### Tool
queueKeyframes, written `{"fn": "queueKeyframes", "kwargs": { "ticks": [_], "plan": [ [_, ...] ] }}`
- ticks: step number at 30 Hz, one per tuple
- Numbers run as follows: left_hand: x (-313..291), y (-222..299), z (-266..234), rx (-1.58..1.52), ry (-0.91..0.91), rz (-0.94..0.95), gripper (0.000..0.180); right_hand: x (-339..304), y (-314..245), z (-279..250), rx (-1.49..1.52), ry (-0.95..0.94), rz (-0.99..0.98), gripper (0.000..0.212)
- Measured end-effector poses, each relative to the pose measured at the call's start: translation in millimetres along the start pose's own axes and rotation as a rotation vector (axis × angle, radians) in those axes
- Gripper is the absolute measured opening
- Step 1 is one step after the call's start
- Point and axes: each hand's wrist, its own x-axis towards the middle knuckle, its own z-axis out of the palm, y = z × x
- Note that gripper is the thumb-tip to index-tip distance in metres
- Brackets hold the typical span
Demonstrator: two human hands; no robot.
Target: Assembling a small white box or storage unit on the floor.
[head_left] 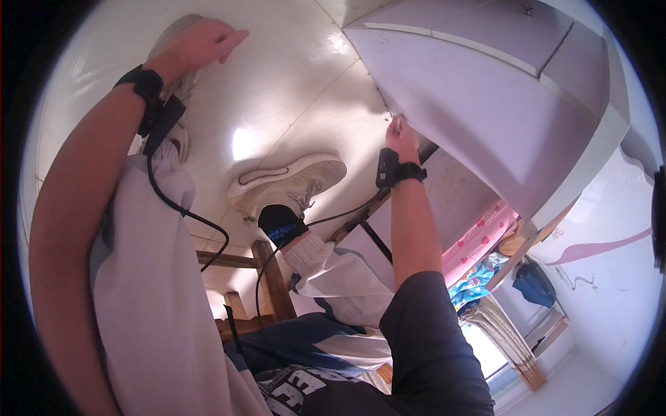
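My right hand [402,139] reaches down to the floor, at the bottom edge of a pale lilac cabinet [479,111]. Its fingers are closed together at the tips; what they hold, if anything, is too small to make out. A few small dark bits [386,119] lie on the floor beside those fingertips. My left hand [201,47] hangs in front of my left shoe [182,26], partly covering it. Its fingers are loosely bent and apart, with nothing visible in them. Each wrist wears a black strapped device, and a black cable [177,208] runs from the left one.
My right shoe [295,177], pale with laces, rests on the shiny cream tiled floor [291,90]. Under me is a wooden stool [274,281]. A pink dotted cloth [479,239], a blue patterned cloth [479,281] and a curtained window [485,350] are at the lower right.
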Motion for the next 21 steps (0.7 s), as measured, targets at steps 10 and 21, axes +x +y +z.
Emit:
{"fn": "queueKeyframes", "kwargs": {
  "ticks": [10, 21],
  "plan": [
    [4.4, 11.5, -5.0, 0.117, -0.155, -0.169, 0.051, -30.5, -106.4, -43.5, 1.567, 0.335, 0.764, 0.031],
    [28.7, 220.3, 32.5, 0.142, -0.784, 0.223, 0.025, -108.9, -104.6, -88.2, 1.757, 0.326, 0.652, 0.022]
  ]
}}
